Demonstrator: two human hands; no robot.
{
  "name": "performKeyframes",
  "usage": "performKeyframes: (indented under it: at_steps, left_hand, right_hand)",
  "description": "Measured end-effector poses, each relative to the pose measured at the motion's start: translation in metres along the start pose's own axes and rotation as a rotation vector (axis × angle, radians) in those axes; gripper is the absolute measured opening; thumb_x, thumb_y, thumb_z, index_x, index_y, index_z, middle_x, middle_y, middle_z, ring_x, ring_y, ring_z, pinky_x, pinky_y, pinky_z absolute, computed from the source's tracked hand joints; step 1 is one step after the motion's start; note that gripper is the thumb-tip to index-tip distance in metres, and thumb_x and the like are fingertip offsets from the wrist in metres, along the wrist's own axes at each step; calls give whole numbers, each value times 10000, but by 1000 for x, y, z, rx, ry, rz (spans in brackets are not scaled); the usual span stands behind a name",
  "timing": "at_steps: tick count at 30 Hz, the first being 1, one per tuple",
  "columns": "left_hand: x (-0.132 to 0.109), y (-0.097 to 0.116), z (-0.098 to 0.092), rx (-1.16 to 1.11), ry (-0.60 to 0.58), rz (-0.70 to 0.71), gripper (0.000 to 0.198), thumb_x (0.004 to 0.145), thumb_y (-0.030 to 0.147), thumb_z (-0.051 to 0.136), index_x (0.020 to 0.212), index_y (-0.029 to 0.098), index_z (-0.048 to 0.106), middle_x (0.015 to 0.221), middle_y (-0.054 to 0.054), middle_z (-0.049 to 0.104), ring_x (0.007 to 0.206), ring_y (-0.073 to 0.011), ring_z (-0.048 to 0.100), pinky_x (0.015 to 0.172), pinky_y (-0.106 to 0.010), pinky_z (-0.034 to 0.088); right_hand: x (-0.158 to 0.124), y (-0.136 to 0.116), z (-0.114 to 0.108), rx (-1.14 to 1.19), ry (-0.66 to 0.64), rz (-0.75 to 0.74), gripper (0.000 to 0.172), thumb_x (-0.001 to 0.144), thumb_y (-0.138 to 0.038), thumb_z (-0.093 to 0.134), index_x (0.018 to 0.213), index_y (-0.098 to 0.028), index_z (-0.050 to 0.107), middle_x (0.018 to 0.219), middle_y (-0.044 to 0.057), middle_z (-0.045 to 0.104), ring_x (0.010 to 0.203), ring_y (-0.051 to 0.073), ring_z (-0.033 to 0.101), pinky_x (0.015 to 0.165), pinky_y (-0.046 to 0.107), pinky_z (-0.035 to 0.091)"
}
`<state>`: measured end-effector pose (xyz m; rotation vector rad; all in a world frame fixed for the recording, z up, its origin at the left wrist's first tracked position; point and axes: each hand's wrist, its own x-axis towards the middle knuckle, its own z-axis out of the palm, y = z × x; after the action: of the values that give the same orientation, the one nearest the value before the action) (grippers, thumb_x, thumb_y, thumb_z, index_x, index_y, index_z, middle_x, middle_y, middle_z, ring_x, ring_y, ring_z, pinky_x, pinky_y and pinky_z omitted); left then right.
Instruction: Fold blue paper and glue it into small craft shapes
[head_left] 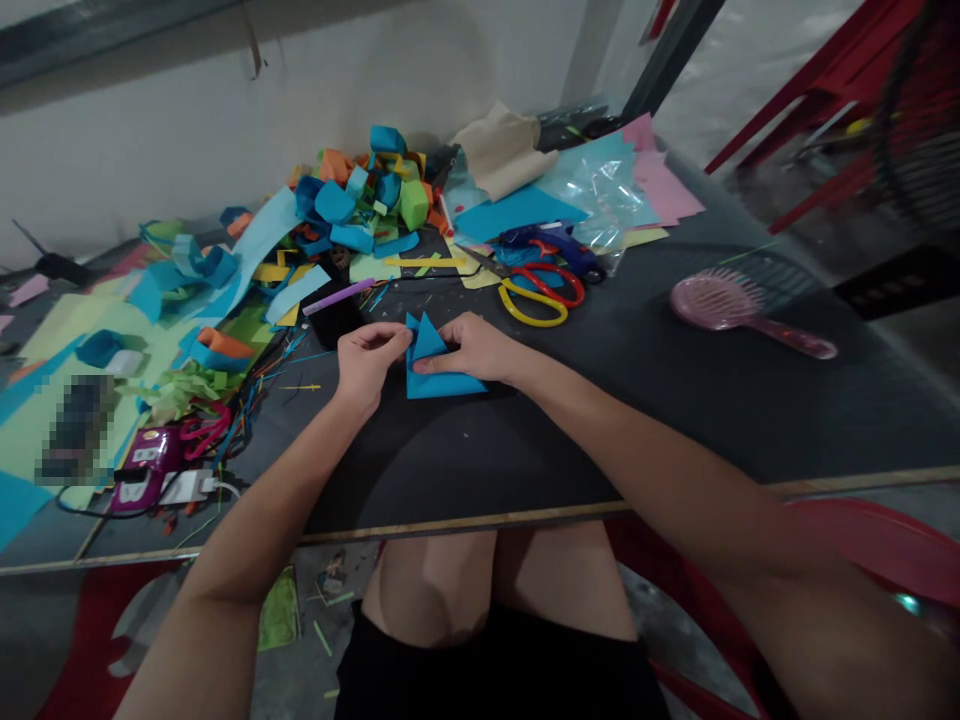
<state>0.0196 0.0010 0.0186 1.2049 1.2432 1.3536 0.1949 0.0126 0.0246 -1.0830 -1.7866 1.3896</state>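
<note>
A folded piece of blue paper (435, 375) lies on the dark table (675, 400) in front of me, with pointed flaps standing up. My left hand (367, 358) pinches the paper's left flap between thumb and fingers. My right hand (472, 348) rests on the paper's right side, its fingers pressing down on a fold.
A heap of coloured paper scraps and folded pieces (352, 200) fills the back left. Red and yellow scissors (536, 290) and a blue glue gun (555, 248) lie behind the paper. A pink hairbrush (739, 310) lies at right. A purple device (150, 460) with cables sits at left.
</note>
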Motion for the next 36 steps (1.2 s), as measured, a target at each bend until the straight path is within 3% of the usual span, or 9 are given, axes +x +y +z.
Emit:
performKeyframes:
  at_steps: [4,12,17,22,25,28,36]
  left_hand:
    - [0,-1,2,-56,12,-34,186,541,279,815,652,181,703,580,29,633,479,-50,484,461,-190,408]
    - [0,-6,1,-39,-30,-2,206,625,326,802,649,180,658,531,51,564,451,-47,456,428,-192,362]
    - [0,-5,1,-104,-27,-59,249,616,344,817,577,173,640,461,68,488,403,-26,378,409,-179,304]
    - [1,-3,1,-161,27,-76,163,566,298,837,636,187,741,550,29,619,432,-22,392,426,-172,311]
    - [3,-3,1,-163,29,-64,147,551,261,834,669,200,771,629,7,677,454,-25,416,428,-172,317]
    - [4,-3,-1,-142,39,-66,144,551,264,828,669,199,775,570,12,649,438,-30,419,414,-172,293]
    - [3,-1,0,-163,47,-138,197,538,293,842,670,175,754,468,40,568,430,-38,457,416,-165,285]
  right_hand:
    - [-1,-3,-4,20,-85,116,350,575,-475,837,691,-157,752,630,7,674,584,134,564,565,271,417]
    - [0,-3,-2,116,-119,143,362,517,-448,871,705,-164,749,665,5,689,607,130,567,607,275,438]
    - [0,-4,-2,-20,-144,162,444,498,-521,851,550,-154,607,507,-43,505,535,91,441,522,249,329]
    - [1,-4,-4,-119,-132,165,469,546,-546,808,534,-165,535,505,-64,407,542,72,379,523,241,268]
    - [1,-2,-4,-112,-158,162,448,570,-540,792,554,-164,550,526,-53,441,545,76,388,525,244,273]
    - [0,-2,-3,-72,-162,179,427,574,-533,794,592,-158,591,563,-37,502,558,85,421,535,248,303]
    - [0,-5,-4,-93,-145,177,467,564,-556,786,540,-169,526,528,-47,454,540,77,382,521,252,272]
